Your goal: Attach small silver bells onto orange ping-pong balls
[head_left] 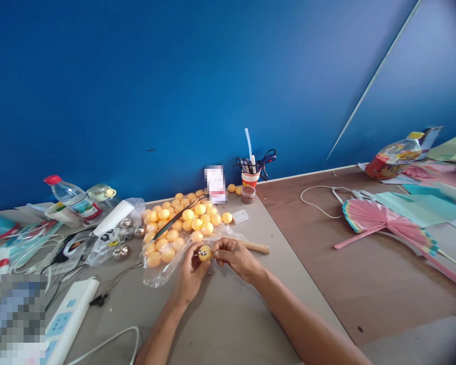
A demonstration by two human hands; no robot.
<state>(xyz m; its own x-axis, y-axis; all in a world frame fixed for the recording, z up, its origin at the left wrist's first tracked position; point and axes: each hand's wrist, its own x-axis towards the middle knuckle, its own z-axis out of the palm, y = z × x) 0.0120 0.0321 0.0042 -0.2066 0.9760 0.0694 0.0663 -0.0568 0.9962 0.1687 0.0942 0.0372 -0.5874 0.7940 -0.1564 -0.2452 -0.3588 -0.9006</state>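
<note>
A yellow table tennis ball (204,253) with shiny silver pieces on its surface is between the thumb and fingers of my left hand (192,276). My right hand (235,258) has its fingertips pinched together at the ball's right side; whatever they grip is too small to make out. Just beyond both hands lies a clear plastic bag (155,278) with many yellow-orange balls (163,245). A dark, slim pointed tool (177,218) rests across those balls. Past my right hand, a wooden stick (256,247) lies on the grey board.
Silver balls (121,251), cables and a white power strip (74,314) are on the left, near a red-capped bottle (76,200). At the back stand a paper cup (250,177) of tools and a small brown jar (248,194). Pink paper fans (387,218) and a drink bottle (395,157) lie right.
</note>
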